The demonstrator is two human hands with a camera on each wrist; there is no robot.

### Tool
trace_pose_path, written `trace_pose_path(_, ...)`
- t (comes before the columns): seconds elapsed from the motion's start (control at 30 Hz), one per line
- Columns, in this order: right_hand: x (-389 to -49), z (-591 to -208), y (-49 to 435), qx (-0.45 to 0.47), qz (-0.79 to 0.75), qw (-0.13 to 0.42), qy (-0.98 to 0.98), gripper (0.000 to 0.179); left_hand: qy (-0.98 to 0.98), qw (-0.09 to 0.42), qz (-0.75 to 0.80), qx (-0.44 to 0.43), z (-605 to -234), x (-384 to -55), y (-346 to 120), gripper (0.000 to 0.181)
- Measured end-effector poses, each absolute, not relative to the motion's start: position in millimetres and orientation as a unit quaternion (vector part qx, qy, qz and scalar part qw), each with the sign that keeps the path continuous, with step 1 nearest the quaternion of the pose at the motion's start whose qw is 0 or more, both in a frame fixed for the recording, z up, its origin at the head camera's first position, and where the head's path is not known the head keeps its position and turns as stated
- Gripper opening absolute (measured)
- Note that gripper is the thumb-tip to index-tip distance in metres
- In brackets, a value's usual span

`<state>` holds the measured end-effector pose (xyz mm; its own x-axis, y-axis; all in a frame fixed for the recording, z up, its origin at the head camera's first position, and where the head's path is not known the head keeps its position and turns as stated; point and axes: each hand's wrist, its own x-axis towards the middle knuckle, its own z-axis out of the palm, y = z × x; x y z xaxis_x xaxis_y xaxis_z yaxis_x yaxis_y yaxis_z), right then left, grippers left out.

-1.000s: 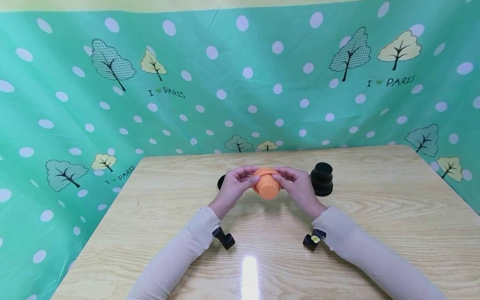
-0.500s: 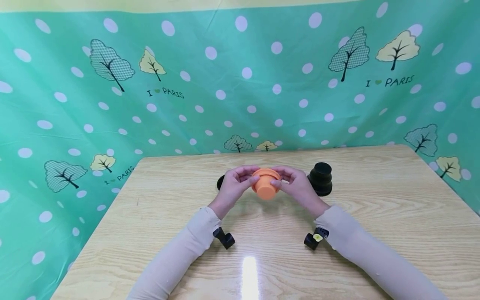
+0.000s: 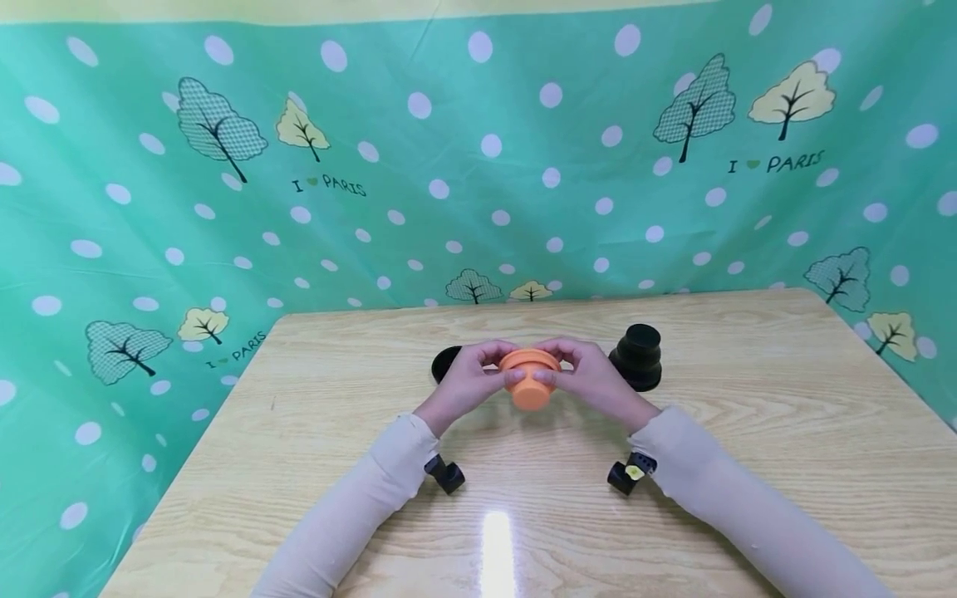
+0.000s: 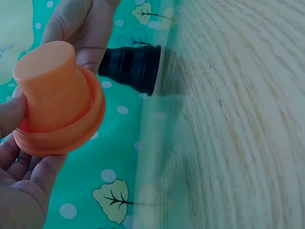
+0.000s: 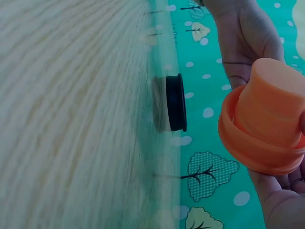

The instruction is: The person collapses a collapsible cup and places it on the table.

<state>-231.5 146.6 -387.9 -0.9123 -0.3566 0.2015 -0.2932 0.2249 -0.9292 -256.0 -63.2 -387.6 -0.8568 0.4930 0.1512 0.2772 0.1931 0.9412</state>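
Above the table, both hands hold an orange collapsible cup (image 3: 532, 397) with its smaller flat end tilted down towards me. Its wide rim (image 5: 259, 164) is folded round the narrower body, with a gap between them in the wrist views. My left hand (image 3: 473, 379) grips one side, thumb on the front wall and fingers behind the rim. On the other side, my right hand (image 3: 596, 379) grips it the same way. A black stepped collapsible cup (image 3: 641, 353) stands wide end down, just behind the right hand. Partly hidden by the left hand is a low black round piece (image 3: 444, 364).
The wooden table (image 3: 336, 465) reaches back to a green dotted cloth (image 3: 404, 149) that hangs behind it and at the sides. A black wrist camera (image 3: 449, 476) sticks out at the left cuff, and another wrist camera (image 3: 622, 479) at the right.
Both thumbs have moved down the front of the orange cup and closer together. The cup has tipped, its small end now lower, and shifted slightly left. The black pieces stay put.
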Motion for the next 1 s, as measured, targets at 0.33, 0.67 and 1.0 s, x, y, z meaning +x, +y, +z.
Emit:
trace_pose_path(0.33, -231.1, -390.8, 143.2, -0.207, -0.577, -0.016, 0.790, 0.027, 0.771, 0.072, 0.582, 0.248, -389.0, -256.0, -63.7, 0.022)
trace_pose_path(0.67, -231.1, -395.2, 141.2, -0.189, -0.582, -0.075, 0.787, 0.033, 0.770, 0.068, 0.597, 0.214, -364.8, -238.1, -60.4, 0.034)
trace_pose_path(1.0, -229.2, -394.0, 137.9, -0.179, -0.551, -0.123, 0.806, 0.029, 0.787, -0.008, 0.562, 0.256, -364.5, -233.4, -56.7, 0.033)
